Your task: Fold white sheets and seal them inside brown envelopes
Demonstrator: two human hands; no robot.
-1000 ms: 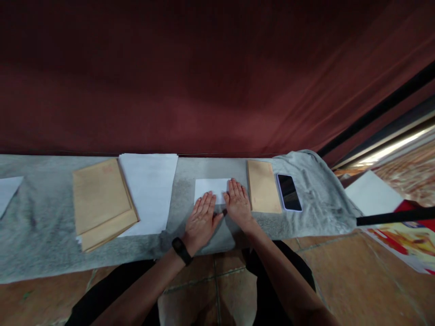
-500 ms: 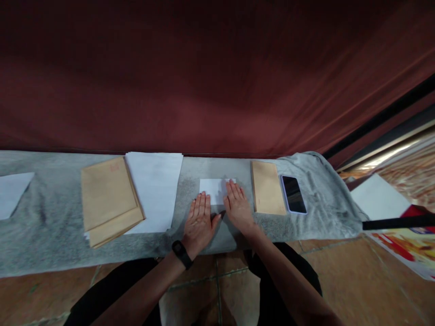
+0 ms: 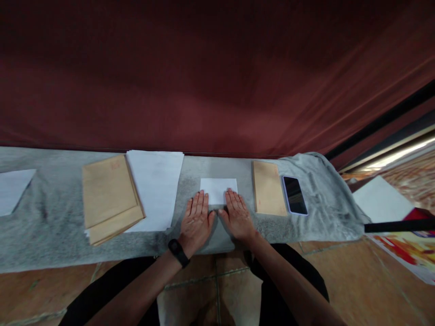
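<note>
A small white rectangle of paper (image 3: 218, 189), which looks folded, lies flat on the grey cloth (image 3: 193, 176) in front of me. My left hand (image 3: 197, 222) rests palm down, its fingertips at the paper's lower left corner and its thumb out to the side. On the other side my right hand (image 3: 239, 215) lies flat too, fingertips over the paper's lower right part. Both hands hold nothing. To the right of my right hand is a brown envelope stack (image 3: 268, 188).
Left of my hands lie a stack of white sheets (image 3: 156, 185) and larger brown envelopes (image 3: 108, 192). Another white sheet (image 3: 15, 190) is at the far left. A phone (image 3: 295, 194) lies right of the small envelopes. Behind the surface hangs a dark red cloth (image 3: 190, 104).
My right hand has drawn back toward me, from the paper's upper right edge to its lower right part. My left hand has shifted slightly left. The paper stays in place.
</note>
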